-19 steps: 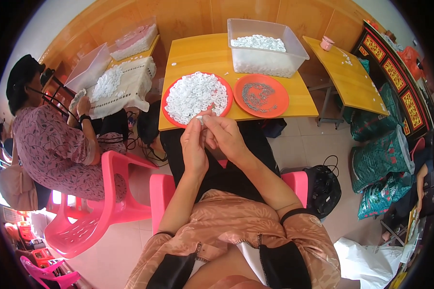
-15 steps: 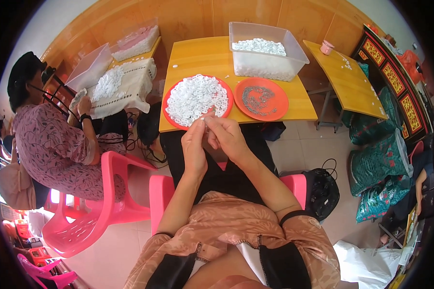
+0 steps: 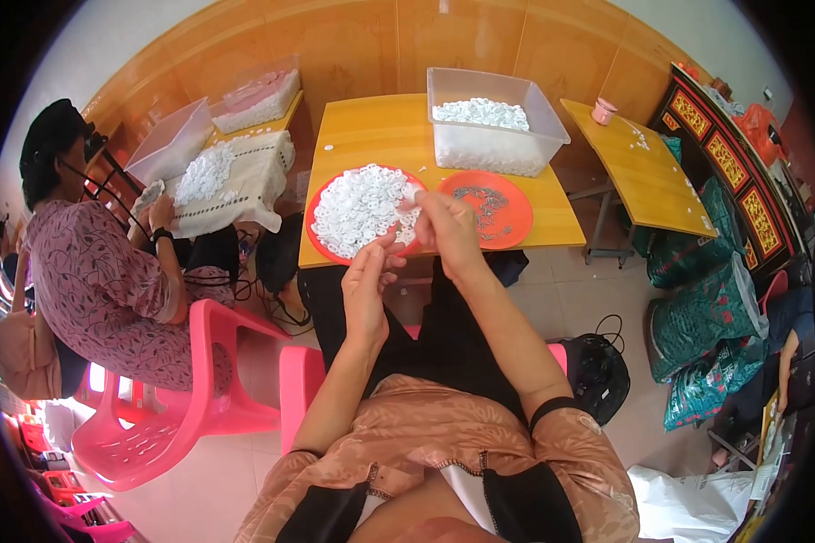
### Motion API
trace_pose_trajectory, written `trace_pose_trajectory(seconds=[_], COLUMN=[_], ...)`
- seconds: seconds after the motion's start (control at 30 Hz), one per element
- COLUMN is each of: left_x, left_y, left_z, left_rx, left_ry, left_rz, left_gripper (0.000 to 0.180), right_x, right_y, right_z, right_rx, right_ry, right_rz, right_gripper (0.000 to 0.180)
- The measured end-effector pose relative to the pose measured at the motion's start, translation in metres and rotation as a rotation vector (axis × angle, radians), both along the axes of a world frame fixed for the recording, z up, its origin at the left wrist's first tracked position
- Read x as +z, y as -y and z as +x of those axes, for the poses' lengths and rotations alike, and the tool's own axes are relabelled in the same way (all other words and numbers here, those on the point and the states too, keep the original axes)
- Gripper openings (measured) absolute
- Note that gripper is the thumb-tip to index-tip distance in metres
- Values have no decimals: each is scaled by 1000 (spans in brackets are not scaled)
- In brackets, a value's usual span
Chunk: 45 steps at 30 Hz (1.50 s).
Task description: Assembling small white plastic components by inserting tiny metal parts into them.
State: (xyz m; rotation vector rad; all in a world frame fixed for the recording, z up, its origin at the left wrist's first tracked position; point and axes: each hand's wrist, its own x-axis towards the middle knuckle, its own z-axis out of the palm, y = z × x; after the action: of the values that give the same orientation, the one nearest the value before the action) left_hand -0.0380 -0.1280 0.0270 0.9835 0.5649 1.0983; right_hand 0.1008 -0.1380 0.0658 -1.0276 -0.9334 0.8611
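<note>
Small white plastic pieces with holes (image 3: 362,204) are heaped on a red plate (image 3: 311,232) in front of me. Beside it, an orange plate (image 3: 501,238) carries thin grey metal pieces (image 3: 493,206). My left hand (image 3: 369,288) is at the heaped plate's near edge, its thumb and fingertips brought together; whatever they pinch is too small to make out. Over the right side of that heap, my right hand (image 3: 450,233) has its thumb and forefinger closed together beside the white pieces. It partly covers both plates, and I cannot tell what its fingertips hold.
A clear bin (image 3: 498,154) of white pieces stands at the back of the yellow table (image 3: 371,118). At left a person (image 3: 118,271) handles similar pieces on a cloth-covered table (image 3: 261,172). Pink chair (image 3: 199,380) at left; green sacks (image 3: 706,312) at right.
My hands have moved apart. The right has gone from beside the left fingertips up to the heap's right side; the left stays near the plate's front edge. The view has shifted slightly.
</note>
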Motion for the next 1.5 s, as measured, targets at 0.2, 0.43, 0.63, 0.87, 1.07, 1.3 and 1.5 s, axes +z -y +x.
trace_pose_trajectory(seconds=[0.2,0.43,0.63,0.87,1.07,1.3,1.5], left_x=[-1,-5,-5,-12,-5,-7,-7], left_y=[4,5,9,7,9,12,10], left_z=[2,3,10,7,5,8,8], left_rx=[-77,-111,-151,-161,-362,-404,-404], left_ry=[-45,-36,-40,-70,-145,-182,-188], left_rz=[13,-48,-56,3,36,63,64], left_gripper=[28,27,26,27,25,25,23], right_x=[8,17,-11,-91,-49,-62,-64], right_y=[0,-41,-90,-36,-48,-71,-91], right_z=[22,74,130,47,63,61,39], right_rx=[-57,-216,38,446,129,51,23], right_ry=[80,278,1352,906,821,975,1157], right_rz=[93,-25,78,-94,-440,-196,-231], right_gripper=[31,33,25,21,28,24,17])
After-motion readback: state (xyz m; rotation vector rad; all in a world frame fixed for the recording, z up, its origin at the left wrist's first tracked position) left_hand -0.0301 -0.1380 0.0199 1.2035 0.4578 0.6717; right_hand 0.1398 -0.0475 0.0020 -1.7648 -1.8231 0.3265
